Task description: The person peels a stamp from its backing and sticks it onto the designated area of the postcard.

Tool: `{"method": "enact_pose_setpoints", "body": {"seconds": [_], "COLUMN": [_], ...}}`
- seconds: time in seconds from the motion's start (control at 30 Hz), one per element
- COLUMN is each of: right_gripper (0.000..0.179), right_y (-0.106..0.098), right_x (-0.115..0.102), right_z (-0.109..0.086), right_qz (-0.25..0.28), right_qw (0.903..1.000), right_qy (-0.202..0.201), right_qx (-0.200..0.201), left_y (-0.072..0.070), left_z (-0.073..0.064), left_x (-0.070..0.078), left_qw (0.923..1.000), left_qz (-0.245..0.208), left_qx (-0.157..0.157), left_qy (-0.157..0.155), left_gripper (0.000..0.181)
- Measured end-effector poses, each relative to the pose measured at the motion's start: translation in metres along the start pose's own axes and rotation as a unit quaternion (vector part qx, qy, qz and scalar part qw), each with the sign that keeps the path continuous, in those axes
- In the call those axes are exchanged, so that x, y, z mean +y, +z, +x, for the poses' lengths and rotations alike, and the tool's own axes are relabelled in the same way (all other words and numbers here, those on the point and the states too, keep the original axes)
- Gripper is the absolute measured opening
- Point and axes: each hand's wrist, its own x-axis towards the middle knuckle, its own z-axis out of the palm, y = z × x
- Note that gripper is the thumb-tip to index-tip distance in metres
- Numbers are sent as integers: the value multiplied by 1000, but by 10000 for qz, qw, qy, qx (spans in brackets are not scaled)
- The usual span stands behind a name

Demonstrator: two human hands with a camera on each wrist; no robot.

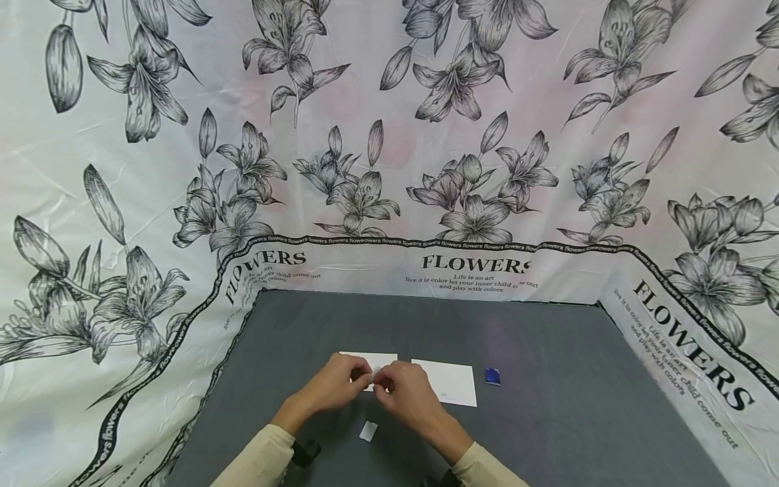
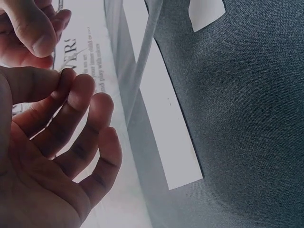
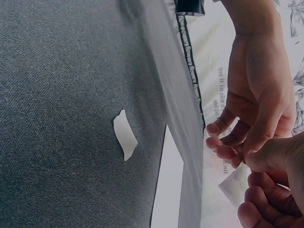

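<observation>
In the head view my left hand (image 1: 337,385) and right hand (image 1: 409,392) meet fingertip to fingertip above a white card (image 1: 386,358). Between them, thumb and fingers of both hands pinch a small pale piece with a zigzag edge (image 3: 233,186), best seen in the right wrist view. Its upper part is hidden behind the fingertips. From the left wrist view, the left hand (image 2: 61,128) pinches with thumb and forefinger while its other fingers are loosely bent. The right hand's thumb (image 3: 270,154) presses close against the left fingertips.
A second white card (image 1: 447,382) lies to the right of the hands, with a small blue square packet (image 1: 493,377) beyond it. Nearer me is a curled white scrap (image 1: 368,431) on the dark grey cloth (image 1: 560,406). A flower-printed curtain (image 1: 365,101) surrounds the table.
</observation>
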Motion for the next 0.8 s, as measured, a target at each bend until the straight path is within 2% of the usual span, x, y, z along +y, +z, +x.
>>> {"method": "enact_pose_setpoints", "body": {"seconds": [0.5, 0.8], "right_gripper": [10, 11], "right_y": [2, 3], "right_x": [3, 4], "right_z": [-2, -2], "right_qz": [-30, -56], "right_qw": [9998, 9997], "right_qy": [140, 188], "right_qx": [104, 148], "left_y": [-1, 0], "left_z": [2, 1], "left_x": [4, 3], "left_qw": [9993, 9975], "left_qz": [-276, -620], "left_qx": [-229, -200], "left_qy": [-79, -263], "left_gripper": [15, 22]}}
